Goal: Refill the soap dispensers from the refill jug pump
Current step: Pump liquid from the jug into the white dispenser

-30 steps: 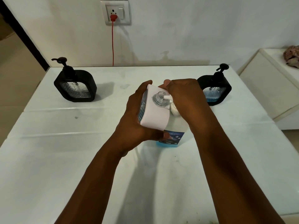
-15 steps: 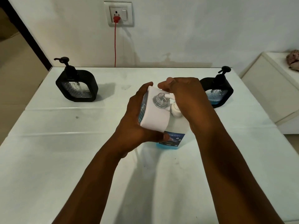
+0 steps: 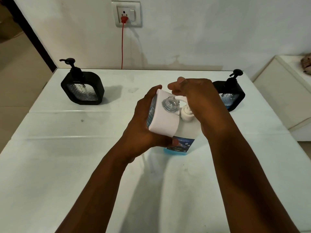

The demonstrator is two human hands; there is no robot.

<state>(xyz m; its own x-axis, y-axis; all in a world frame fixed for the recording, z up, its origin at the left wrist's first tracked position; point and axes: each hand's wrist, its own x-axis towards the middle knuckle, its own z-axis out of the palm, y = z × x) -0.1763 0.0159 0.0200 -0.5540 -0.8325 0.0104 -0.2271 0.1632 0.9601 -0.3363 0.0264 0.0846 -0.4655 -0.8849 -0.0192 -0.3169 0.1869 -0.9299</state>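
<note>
A plain room in a home.
White table (image 3: 50, 165) against a stained wall (image 3: 202, 31), socket (image 3: 127, 14) with red cord (image 3: 122, 44), low cabinet (image 3: 277, 98) alongside.

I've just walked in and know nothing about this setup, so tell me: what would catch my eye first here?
Two bare hands meet at the middle of the white table: the left hand grips a white dispenser with an open glass neck, while the right hand rests on the white pump of the refill jug of blue soap. Two black dispensers flank them, one far left, one far right, and a red cord hangs from the wall socket.
</note>
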